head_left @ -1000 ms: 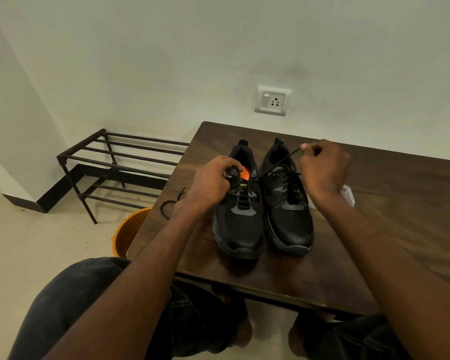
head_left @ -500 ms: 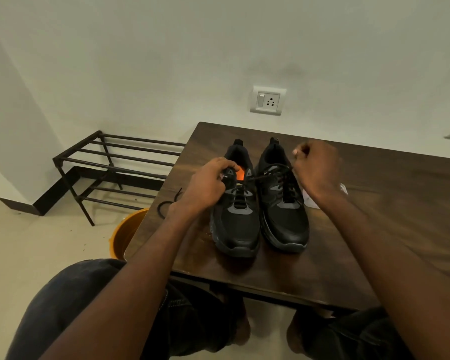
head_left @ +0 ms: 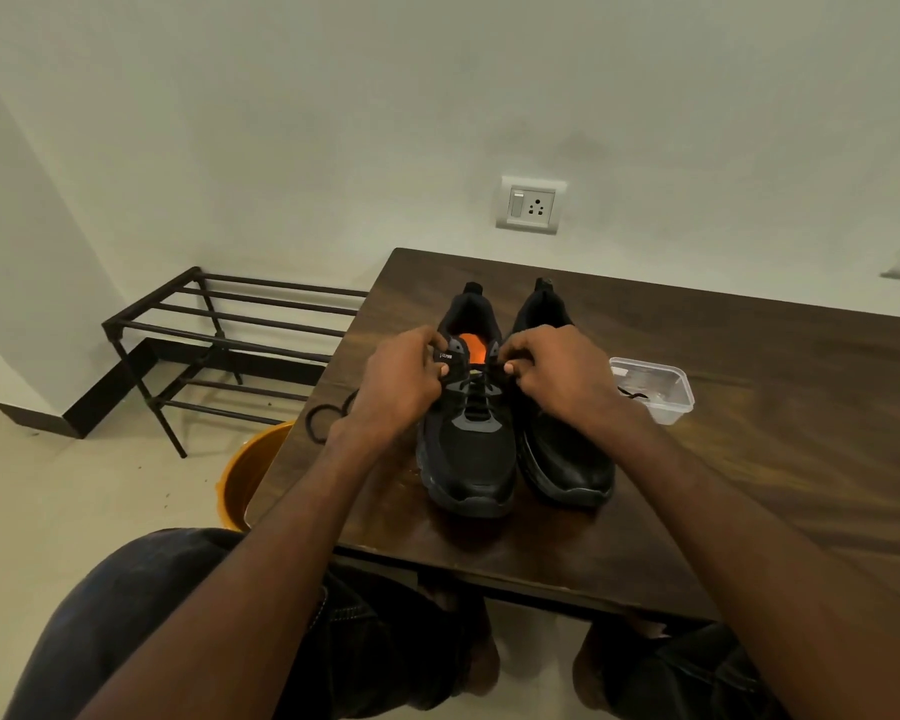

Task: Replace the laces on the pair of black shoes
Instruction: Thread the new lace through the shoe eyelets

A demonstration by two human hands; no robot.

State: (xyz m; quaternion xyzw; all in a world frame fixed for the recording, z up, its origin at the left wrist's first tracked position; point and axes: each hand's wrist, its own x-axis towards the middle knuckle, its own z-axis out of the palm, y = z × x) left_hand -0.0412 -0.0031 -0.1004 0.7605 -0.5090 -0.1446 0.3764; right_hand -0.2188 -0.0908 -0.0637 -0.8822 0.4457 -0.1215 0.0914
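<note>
Two black shoes stand side by side near the table's [head_left: 749, 459] left edge, toes toward the near edge. Both hands work at the top of the left shoe [head_left: 468, 439]. The left hand [head_left: 401, 381] pinches the tongue by its small tag. The right hand [head_left: 552, 376] has its fingers curled in at the top holes, maybe nipping the lace [head_left: 476, 402], but it is too dark to be sure. The right shoe [head_left: 567, 449] sits touching beside it.

To do this step well, I think the tongue should be held flat and the lace pulled snug, both ends the same. A loose black lace [head_left: 328, 423] lies by the left edge. A clear box [head_left: 655, 389] sits farther right.
</note>
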